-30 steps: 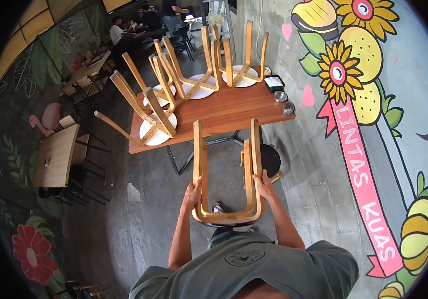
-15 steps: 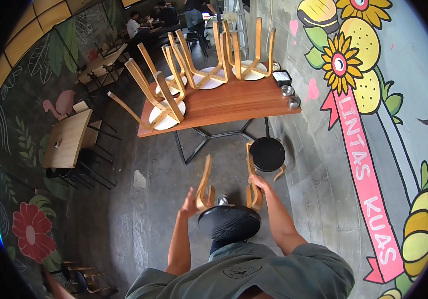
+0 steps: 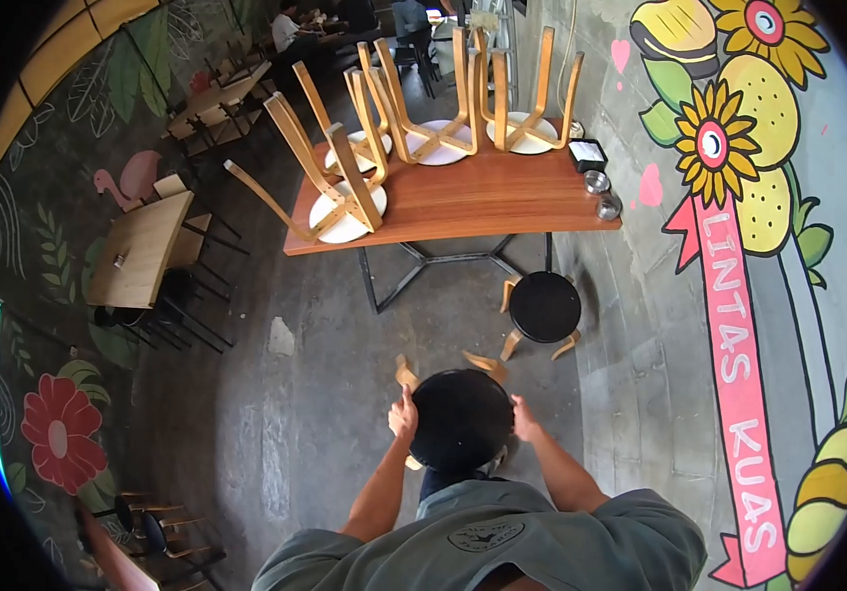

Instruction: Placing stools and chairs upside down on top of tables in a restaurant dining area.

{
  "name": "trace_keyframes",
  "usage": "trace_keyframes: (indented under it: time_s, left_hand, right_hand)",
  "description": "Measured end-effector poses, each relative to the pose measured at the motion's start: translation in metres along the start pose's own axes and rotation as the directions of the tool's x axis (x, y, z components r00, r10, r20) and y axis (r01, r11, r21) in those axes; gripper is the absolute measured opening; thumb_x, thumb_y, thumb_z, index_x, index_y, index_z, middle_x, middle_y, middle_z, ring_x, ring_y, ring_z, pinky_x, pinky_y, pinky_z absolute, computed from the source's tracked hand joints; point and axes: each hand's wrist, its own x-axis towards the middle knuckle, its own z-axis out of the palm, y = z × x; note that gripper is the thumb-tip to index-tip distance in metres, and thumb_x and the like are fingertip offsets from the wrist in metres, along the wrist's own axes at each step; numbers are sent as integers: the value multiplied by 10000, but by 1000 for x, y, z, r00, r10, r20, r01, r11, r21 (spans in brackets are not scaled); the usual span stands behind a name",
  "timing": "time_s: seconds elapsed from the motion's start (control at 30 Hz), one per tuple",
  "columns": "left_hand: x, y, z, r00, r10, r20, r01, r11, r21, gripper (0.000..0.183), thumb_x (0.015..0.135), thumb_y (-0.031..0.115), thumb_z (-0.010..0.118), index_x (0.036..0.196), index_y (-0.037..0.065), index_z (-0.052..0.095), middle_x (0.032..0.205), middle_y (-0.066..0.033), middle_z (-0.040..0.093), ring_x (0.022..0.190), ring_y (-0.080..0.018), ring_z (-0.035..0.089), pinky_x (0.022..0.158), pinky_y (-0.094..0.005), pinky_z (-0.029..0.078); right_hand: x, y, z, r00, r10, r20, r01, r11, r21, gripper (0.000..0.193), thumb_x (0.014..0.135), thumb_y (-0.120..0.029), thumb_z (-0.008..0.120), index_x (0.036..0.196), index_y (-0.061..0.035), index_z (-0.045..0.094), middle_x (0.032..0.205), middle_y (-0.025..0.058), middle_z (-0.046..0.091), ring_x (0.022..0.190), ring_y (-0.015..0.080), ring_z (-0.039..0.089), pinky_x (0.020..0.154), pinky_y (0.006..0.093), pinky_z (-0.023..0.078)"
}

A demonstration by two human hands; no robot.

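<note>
A round stool (image 3: 463, 422) with a black seat and bent wooden legs is in front of my body, its seat facing up. My left hand (image 3: 404, 416) is closed on its left side, thumb along the seat's edge. On the opposite side my right hand (image 3: 524, 419) grips it; the seat partly hides those fingers. Leg ends show beyond the seat and by my left hand. Whether the legs rest on the floor, I cannot tell. A second black-topped stool (image 3: 544, 307) stands upright farther off to the right, by the table's front.
Several white-seated stools (image 3: 347, 211) lie upside down on the wooden table (image 3: 482, 202), legs upward. Metal tins (image 3: 608, 207) and a black holder (image 3: 588, 155) sit at its right end. A painted wall (image 3: 640, 394) bounds the right. A light table (image 3: 142, 246) stands left. People sit far back.
The held stool has turned over from legs upward to seat upward, and moved slightly forward. My left hand, earlier spread beside a leg, is now closed at the seat's side. The view has shifted a little.
</note>
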Motion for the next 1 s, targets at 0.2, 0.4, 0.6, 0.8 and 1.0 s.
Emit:
trace_keyframes:
  time_s: [0.2, 0.4, 0.6, 0.8, 1.0]
  left_hand:
    - [74, -16, 16, 983, 177, 55, -166, 972, -167, 464, 813, 449, 559, 908, 1, 634, 905, -245, 619, 937, -338, 601, 803, -388, 439]
    - [159, 1, 52, 960, 38, 279, 70, 927, -370, 399, 810, 365, 564, 951, 0, 640, 887, -161, 644, 873, -223, 585, 790, -342, 431]
    - [249, 30, 108, 965, 99, 241, -22, 952, -305, 385, 803, 323, 572, 1018, 9, 633, 880, -164, 645, 870, -235, 601, 791, -345, 443]
    - [364, 65, 185, 969, 191, 160, -139, 948, -286, 352, 781, 260, 602, 1027, 9, 622, 831, -150, 635, 800, -234, 599, 745, -330, 451]
    - [428, 93, 239, 935, 247, 255, -175, 946, -274, 384, 758, 299, 613, 1037, 36, 622, 831, -152, 630, 810, -243, 596, 749, -336, 451]
  right_hand:
    - [10, -35, 59, 949, -172, -265, 181, 983, 8, 567, 775, -389, 549, 1150, 36, 533, 1217, 150, 537, 1112, 239, 483, 976, 328, 328]
    - [88, -85, 47, 958, -111, -264, 129, 990, 52, 566, 754, -350, 571, 1159, 43, 527, 1214, 135, 544, 1122, 246, 481, 979, 340, 323]
    - [177, -127, 58, 889, -150, -433, 131, 989, -73, 443, 736, -285, 581, 1083, -9, 579, 1113, 117, 584, 1042, 219, 515, 946, 329, 343]
    - [290, -178, 51, 802, -365, -474, 297, 931, -215, 238, 747, -240, 563, 849, -33, 619, 865, 40, 593, 882, 148, 525, 824, 303, 384]
    - [375, -204, 25, 736, -461, -497, 287, 876, -387, 263, 738, -246, 548, 849, -13, 602, 845, 108, 609, 826, 197, 551, 785, 315, 400]
